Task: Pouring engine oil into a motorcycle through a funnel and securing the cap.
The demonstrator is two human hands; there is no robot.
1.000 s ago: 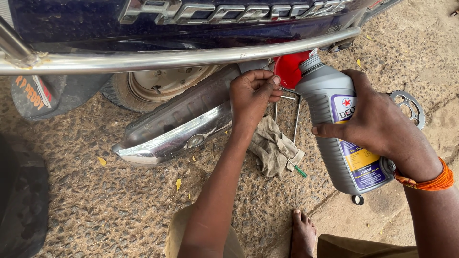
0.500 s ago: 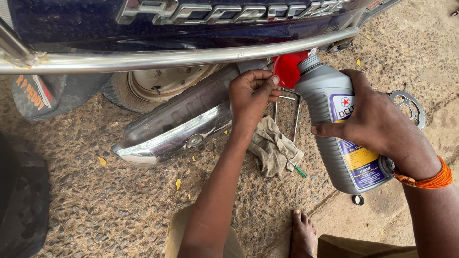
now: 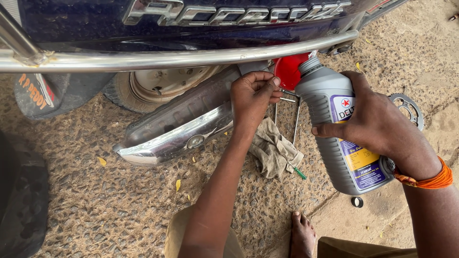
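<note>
Hands meet at the upper middle of the frame, under the chrome guard rail [image 3: 181, 58] of a dark blue scooter [image 3: 95, 24]. The right hand [image 3: 377, 126] wraps its fingers and thumb around the belly of a grey oil bottle [image 3: 334, 148], which is tilted so its open neck points up and left into a red funnel [image 3: 288, 70]. The bottle's lower end sits toward the lower right of the frame, held clear of the ground. An orange band [image 3: 430, 180] circles that wrist.

The left hand [image 3: 252, 95] is curled just left of the funnel, its fingers bent in and pinched at the funnel's edge; whether they actually grip it cannot be told.

Below and left of this hand lies the chrome exhaust muffler [image 3: 177, 136], with the rear wheel [image 3: 162, 83] behind it. A crumpled grey rag [image 3: 272, 150] lies on the rough gravel ground [image 3: 95, 205] under the forearm, and a green-handled tool [image 3: 297, 172] pokes out beside it. A metal sprocket [image 3: 409, 109] rests at the right edge, behind the right hand. A small dark cap [image 3: 357, 202] lies on the ground just below the bottle, and a bare foot [image 3: 302, 234] shows at the bottom.
</note>
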